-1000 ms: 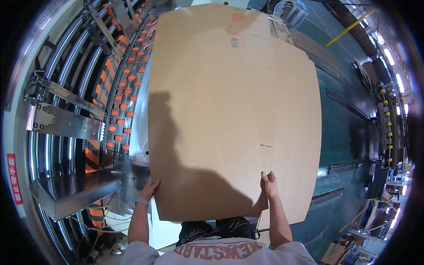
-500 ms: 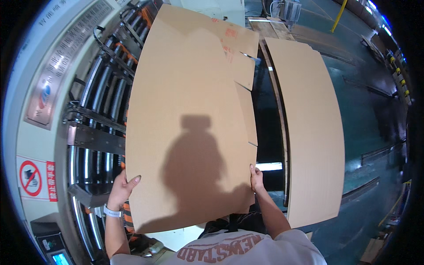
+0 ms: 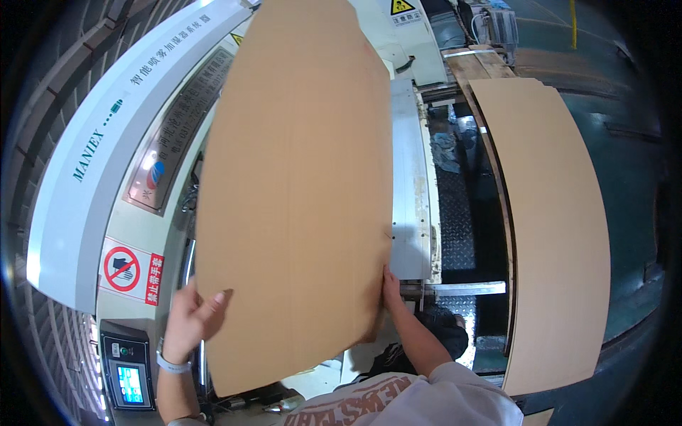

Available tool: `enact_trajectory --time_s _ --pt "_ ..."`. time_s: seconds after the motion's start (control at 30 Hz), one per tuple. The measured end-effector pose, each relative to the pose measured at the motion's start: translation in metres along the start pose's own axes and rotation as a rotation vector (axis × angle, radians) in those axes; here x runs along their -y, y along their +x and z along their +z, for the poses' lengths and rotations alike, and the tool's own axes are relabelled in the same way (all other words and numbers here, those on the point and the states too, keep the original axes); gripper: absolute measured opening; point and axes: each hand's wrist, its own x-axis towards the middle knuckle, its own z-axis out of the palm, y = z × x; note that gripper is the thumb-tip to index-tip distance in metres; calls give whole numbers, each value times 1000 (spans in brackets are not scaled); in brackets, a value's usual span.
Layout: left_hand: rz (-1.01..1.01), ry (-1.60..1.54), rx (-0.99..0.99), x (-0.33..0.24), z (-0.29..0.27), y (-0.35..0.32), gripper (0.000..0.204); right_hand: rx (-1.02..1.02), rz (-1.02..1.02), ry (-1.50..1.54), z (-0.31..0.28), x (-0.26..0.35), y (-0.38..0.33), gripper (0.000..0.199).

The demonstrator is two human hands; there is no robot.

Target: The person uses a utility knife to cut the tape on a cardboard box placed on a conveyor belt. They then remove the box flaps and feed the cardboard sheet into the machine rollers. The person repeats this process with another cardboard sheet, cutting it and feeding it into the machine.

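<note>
A large brown cardboard sheet (image 3: 295, 192) stretches away from me, between my two hands. At its left edge, near the close end, my left hand (image 3: 192, 319) holds on with the thumb over the upper face; its other fingers are partly hidden and slightly blurred. My right hand (image 3: 391, 290) grips the right edge, its fingertips mostly concealed by the sheet. The sheet's far end reaches the top of the picture, over the machine. A pale band circles my left wrist.
To the left stands a white machine (image 3: 106, 153) with a warning sign (image 3: 131, 270) and a lit control screen (image 3: 130, 383). A pale metal ledge (image 3: 410, 213) runs beside the sheet's right edge. Further right, more cardboard (image 3: 550, 234) lies on a wooden pallet (image 3: 483, 65).
The view has swung left, so machine and pallet appear further right. The held sheet has shifted up the picture and over the machine; its red-printed slotted flaps no longer show.
</note>
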Motion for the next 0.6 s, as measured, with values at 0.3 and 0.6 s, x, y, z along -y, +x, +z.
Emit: enact_trajectory --time_s 0.3,0.6 --pt "-40 411 -46 29 71 -25 31 -126 184 -177 -65 -58 30 64" --pt "-103 328 46 91 116 -59 26 -87 271 -402 -124 -84 34 75"
